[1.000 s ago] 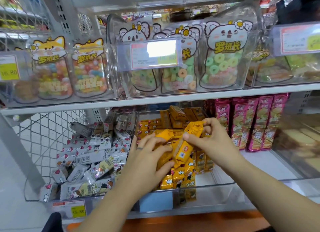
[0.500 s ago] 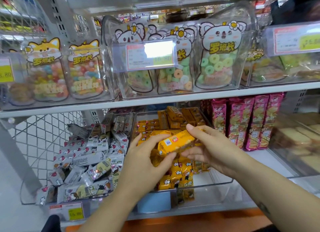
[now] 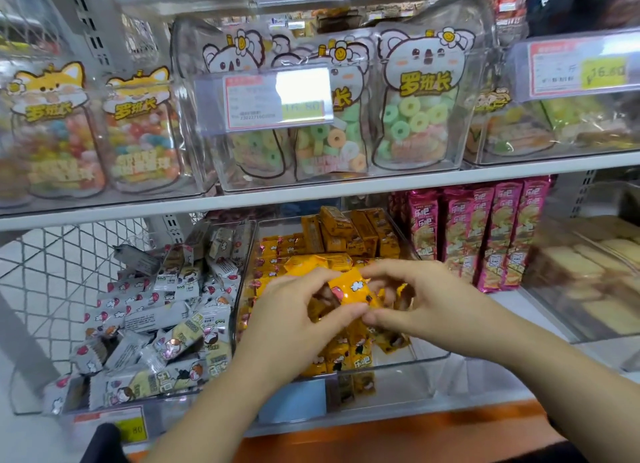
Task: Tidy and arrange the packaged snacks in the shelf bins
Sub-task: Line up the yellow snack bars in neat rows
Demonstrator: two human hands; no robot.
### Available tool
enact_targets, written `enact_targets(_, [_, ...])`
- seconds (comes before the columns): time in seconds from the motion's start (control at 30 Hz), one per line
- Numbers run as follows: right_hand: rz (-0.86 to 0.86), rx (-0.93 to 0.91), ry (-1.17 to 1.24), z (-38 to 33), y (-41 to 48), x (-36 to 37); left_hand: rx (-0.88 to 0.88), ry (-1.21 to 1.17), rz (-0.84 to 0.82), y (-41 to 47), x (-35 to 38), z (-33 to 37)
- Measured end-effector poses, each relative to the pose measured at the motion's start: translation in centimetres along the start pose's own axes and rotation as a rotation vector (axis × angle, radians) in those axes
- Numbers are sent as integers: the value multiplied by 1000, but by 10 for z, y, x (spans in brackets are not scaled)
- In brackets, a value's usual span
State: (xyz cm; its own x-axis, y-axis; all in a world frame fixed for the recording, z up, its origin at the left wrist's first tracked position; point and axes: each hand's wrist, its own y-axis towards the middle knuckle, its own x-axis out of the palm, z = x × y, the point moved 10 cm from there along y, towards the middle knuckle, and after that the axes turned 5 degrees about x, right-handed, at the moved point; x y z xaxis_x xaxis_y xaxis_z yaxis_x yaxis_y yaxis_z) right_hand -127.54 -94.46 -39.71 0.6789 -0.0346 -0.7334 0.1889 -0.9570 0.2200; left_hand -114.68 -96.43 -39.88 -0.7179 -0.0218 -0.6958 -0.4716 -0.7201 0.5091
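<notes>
Holding: yellow snack packet [image 3: 349, 289], pinched at both ends over the middle clear bin [image 3: 429, 360], dead centre of view.
Left hand [image 3: 294, 310]: thumb and curled fingers pinch the packet's 9 o'clock end.
Right hand [image 3: 426, 300]: fingers curled over the 3 o'clock end, thumb tucked underneath, so it's gripping too.
What changed: half a second ago the packet sat higher, barcode side showing. Now it's lower and flipped cartoon-side up.
Means: my guess is it's about to get laid face-up on the yellow pile [image 3: 343, 355] to match the rest.
Neighbours: white packets [image 3: 156, 324] at 9 o'clock look jumbled, pink packs [image 3: 485, 234] at 2 o'clock stand upright.
</notes>
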Motion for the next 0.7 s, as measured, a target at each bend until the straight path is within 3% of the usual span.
enact_targets(0.13, [10, 49, -27, 13, 3, -9, -81, 101, -38, 2, -13, -26])
enact_targets(0.23, [-93, 118, -2, 21, 1, 7, -100, 311, -136, -3, -16, -38])
enact_targets(0.43, [-240, 129, -145, 23, -4, 50, -106, 486, -242, -13, -18, -43])
enact_targets(0.7, [-272, 200, -230, 38, 6, 66, -109, 554, -297, -22, -20, -48])
